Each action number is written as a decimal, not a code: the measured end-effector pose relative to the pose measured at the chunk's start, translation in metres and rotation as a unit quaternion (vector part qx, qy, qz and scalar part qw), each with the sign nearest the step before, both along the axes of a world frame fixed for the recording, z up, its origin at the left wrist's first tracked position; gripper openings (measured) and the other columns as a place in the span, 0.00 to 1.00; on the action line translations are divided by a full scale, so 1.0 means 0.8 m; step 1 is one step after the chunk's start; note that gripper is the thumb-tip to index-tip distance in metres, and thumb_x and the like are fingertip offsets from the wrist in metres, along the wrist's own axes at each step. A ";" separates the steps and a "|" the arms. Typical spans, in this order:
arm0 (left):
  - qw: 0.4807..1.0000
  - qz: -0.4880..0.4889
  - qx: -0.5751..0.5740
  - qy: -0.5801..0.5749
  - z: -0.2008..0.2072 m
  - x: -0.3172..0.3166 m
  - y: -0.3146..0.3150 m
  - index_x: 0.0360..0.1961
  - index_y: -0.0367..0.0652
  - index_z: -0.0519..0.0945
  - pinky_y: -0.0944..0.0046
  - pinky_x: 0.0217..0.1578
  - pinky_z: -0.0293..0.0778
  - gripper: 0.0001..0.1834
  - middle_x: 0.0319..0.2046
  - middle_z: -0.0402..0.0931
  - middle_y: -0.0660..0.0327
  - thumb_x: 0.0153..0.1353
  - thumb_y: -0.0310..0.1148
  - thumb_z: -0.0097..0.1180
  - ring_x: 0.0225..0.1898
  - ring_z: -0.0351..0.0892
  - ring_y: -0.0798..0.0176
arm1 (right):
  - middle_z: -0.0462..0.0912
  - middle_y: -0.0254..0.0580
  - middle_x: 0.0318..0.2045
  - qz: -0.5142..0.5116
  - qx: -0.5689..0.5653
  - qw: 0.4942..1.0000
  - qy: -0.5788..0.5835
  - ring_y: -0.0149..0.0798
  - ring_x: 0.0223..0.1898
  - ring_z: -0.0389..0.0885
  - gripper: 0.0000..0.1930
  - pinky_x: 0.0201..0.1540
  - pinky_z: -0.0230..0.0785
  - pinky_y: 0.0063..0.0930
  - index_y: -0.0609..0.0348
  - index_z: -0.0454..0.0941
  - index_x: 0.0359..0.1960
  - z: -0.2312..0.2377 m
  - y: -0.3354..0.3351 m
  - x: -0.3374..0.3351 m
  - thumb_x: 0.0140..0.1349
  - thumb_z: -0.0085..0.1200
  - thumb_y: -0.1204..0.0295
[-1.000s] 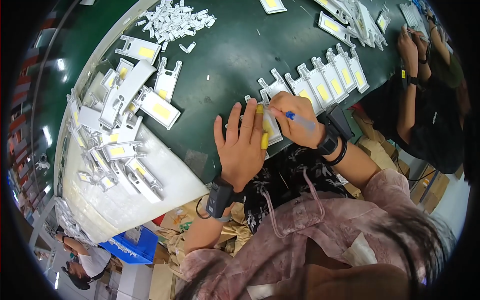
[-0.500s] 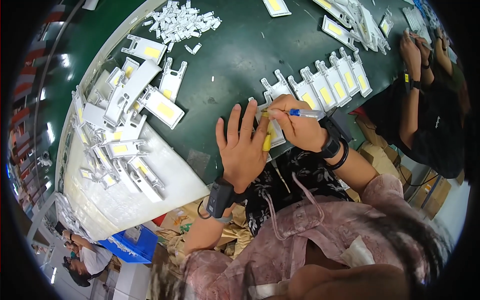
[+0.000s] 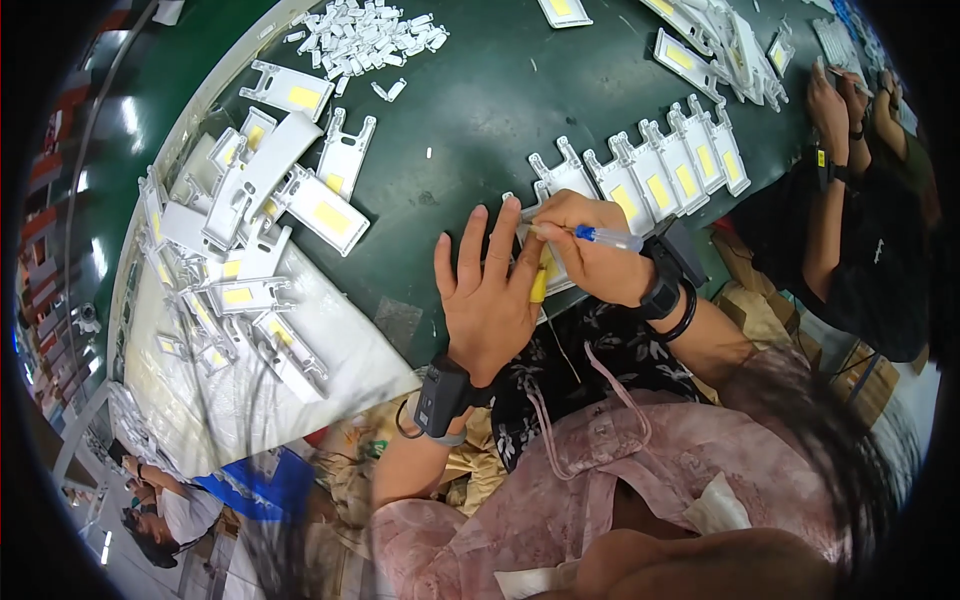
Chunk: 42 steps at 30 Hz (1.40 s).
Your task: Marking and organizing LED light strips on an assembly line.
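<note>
"Where is the left hand (image 3: 487,310)?"

"It lies on the near side of the desk (image 3: 455,110), palm down. Its fingers are spread out and loose, not curled around a thing. The pointer finger is over the left side of a white panel (image 3: 566,281). There is a yellow wrap (image 3: 538,287) by the thumb."

"And the right hand (image 3: 605,258)?"

"Its fingers are curled tight around a tool (image 3: 612,238) with a clear and blue handle. The thin end points left, close to the left pointer finger. I can't tell if the tip touches the panel."

"Where is that panel?"

"Flat on the desk, under both hands, so they hide much of it. You can see a bit of its yellow patch."

"What else is there?"

"A row of panels (image 3: 657,190) runs off to the right, side by side. On the left is a messy heap of panels (image 3: 235,210), partly on a white sheet (image 3: 345,375). Far left, there are lots of small white bits (image 3: 370,42). More panels make a far heap (image 3: 738,70) on the right, and another person (image 3: 850,235) is next to the desk there."
</note>
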<state>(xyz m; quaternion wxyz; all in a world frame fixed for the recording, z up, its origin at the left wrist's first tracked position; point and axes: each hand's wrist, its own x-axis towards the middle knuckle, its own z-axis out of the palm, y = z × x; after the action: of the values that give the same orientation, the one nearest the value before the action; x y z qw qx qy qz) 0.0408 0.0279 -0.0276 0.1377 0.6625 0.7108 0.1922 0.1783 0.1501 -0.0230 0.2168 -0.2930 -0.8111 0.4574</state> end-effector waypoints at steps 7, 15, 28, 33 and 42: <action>1.000 0.000 0.002 0.003 0.003 -0.004 0.005 0.59 0.53 0.79 0.39 0.67 0.47 0.25 0.70 0.62 0.59 0.58 0.37 0.59 0.70 0.59 0.49 | 0.80 0.48 0.31 0.004 0.007 1.000 0.004 0.49 0.31 0.82 0.03 0.34 0.73 0.34 0.63 0.76 0.37 0.001 0.004 -0.007 0.68 0.54 0.77; 0.993 0.060 0.100 0.035 0.012 -0.022 0.018 0.51 0.48 0.79 0.42 0.67 0.51 0.18 0.64 0.70 0.57 0.60 0.36 0.59 0.65 0.67 0.51 | 0.79 0.48 0.33 -0.022 -0.025 0.995 0.095 0.46 0.34 0.78 0.01 0.39 0.71 0.35 0.64 0.74 0.38 0.000 0.002 0.008 0.68 0.49 0.80; 0.970 0.146 0.162 0.106 0.012 -0.141 0.138 0.41 0.48 0.86 0.51 0.56 0.62 0.16 0.41 0.79 0.66 0.48 0.24 0.64 0.49 0.72 0.56 | 0.83 0.49 0.32 -0.024 0.005 0.996 0.091 0.50 0.32 0.83 0.05 0.36 0.74 0.33 0.63 0.78 0.37 0.033 0.008 0.032 0.61 0.59 0.82; 0.965 0.106 0.166 0.171 0.007 -0.150 0.152 0.39 0.46 0.85 0.50 0.55 0.63 0.15 0.40 0.79 0.63 0.48 0.25 0.65 0.49 0.73 0.55 | 0.83 0.48 0.31 -0.030 0.001 0.994 0.107 0.49 0.32 0.83 0.04 0.35 0.73 0.34 0.62 0.79 0.37 0.026 0.008 0.034 0.61 0.59 0.80; 0.930 0.251 0.066 -0.260 0.010 -0.169 0.150 0.41 0.39 0.83 0.60 0.45 0.73 0.11 0.34 0.80 0.58 0.56 0.22 0.61 0.38 0.78 0.57 | 0.83 0.46 0.30 -0.026 -0.002 0.993 0.114 0.48 0.31 0.82 0.04 0.33 0.72 0.34 0.61 0.79 0.37 0.021 0.007 0.034 0.62 0.60 0.80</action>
<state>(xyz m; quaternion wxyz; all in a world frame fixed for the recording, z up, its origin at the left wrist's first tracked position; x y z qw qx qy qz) -0.0941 0.1475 -0.0199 0.2204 0.3971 0.7789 0.4326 0.2055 0.1555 -0.0064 0.3194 -0.2602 -0.7720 0.4840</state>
